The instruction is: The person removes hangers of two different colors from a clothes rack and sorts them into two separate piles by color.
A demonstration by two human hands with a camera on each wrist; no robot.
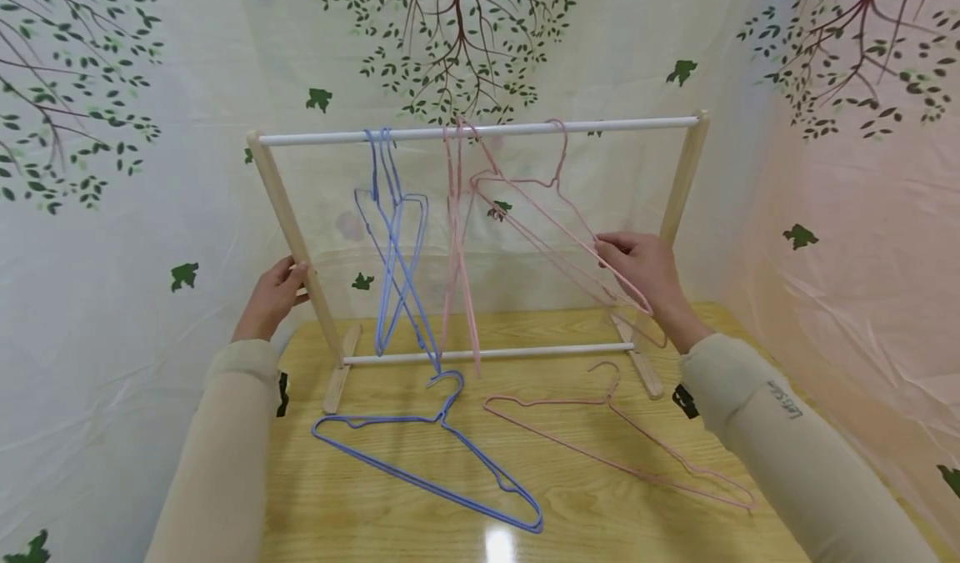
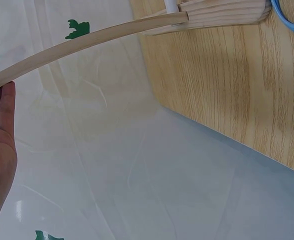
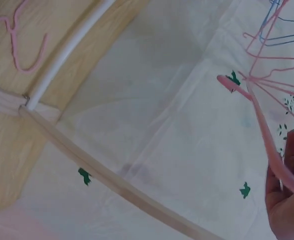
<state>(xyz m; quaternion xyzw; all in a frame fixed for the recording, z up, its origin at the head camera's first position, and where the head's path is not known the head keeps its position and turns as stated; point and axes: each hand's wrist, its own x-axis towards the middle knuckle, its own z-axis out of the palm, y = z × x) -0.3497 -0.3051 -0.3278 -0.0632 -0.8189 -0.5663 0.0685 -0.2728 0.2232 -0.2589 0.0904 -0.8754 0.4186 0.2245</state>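
My left hand (image 1: pixel 272 298) grips the left wooden post (image 1: pixel 288 204) of a small clothes rack. In the left wrist view its fingers reach up to that post. My right hand (image 1: pixel 647 273) pinches the sloping side of a pink hanger (image 1: pixel 555 158), whose hook is over the white top rod (image 1: pixel 622 124). A second pink hanger's side crosses in front of this hand. More pink hangers (image 1: pixel 453 238) hang close together near mid-rod. Left of them hang several blue hangers (image 1: pixel 393 238), their frames overlapping.
On the wooden table (image 1: pixel 420 513), a blue hanger (image 1: pixel 420 481) lies in front of the rack, and a pink hanger (image 1: pixel 570 438) lies to its right. The rack's lower white rod (image 1: pixel 525 352) runs between its wooden feet. Patterned cloth (image 1: pixel 202 171) surrounds the table's back and sides.
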